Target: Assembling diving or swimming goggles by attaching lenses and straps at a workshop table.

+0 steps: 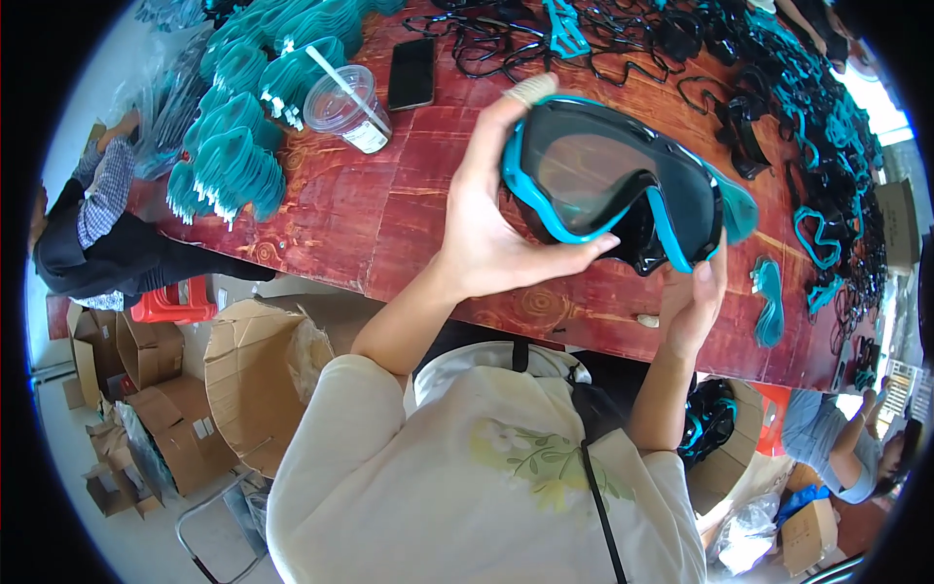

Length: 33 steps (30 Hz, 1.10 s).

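Note:
A pair of goggles (584,165) with a teal rim and a dark tinted lens is held up above the red wooden table (409,195). My left hand (486,214) grips its left end, thumb along the lower rim and forefinger at the top; that forefinger wears a pale wrap near its tip. My right hand (693,297) holds the lower right end, its fingers partly hidden behind the goggles. Behind the right end shows a translucent teal piece (736,206); whether it touches the goggles I cannot tell. A similar stack of teal lenses (769,302) lies right of my right hand.
Piles of teal lenses (233,146) cover the far left. Near them are a plastic cup (341,107) with a straw and a phone (412,73). Black straps (486,44) and frames (827,146) crowd the far right. Cardboard boxes (255,375) stand below; people sit at both sides.

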{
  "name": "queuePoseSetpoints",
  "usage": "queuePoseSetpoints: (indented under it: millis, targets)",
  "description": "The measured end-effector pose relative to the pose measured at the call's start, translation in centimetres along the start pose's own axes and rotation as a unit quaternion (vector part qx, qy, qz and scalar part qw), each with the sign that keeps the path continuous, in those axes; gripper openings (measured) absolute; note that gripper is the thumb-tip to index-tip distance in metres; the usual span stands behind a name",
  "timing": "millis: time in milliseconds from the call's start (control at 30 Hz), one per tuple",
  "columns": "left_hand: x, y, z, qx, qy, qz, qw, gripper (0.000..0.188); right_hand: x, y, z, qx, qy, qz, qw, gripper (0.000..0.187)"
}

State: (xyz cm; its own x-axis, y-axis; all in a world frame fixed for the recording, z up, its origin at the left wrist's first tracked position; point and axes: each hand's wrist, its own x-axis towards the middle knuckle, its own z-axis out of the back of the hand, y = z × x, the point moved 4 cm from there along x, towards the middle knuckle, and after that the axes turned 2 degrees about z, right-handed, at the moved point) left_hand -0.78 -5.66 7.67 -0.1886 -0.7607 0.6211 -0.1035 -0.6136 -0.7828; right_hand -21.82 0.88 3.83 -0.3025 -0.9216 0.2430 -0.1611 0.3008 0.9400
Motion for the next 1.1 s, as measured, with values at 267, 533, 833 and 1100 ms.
queuePoseSetpoints:
  millis: [267,533,833,1100]
  targets:
    - [0.0,-1.7,-1.1,0.063,0.004,-0.082,0.995,0.087,-0.4,-2.9,0.7,0.066,-0.018,-0.069,0.995,0.068]
    - [-0.9,-1.2,-0.4,0.037,0.046,-0.13,0.99,0.102,-0.9,-1.3,0.8,-0.003,-0.001,0.069,0.998,0.068]
    - [-1.9,-2.1,-1.4,0.053,0.05,-0.113,0.991,0.112,-1.7,1.5,1.2,-0.085,0.014,0.16,0.983,0.077]
    - [-2.0,-3.5,-2.5,0.143,0.105,-0.114,0.978,0.127,-3.5,0.1,3.1,0.004,0.006,0.081,0.997,0.058]
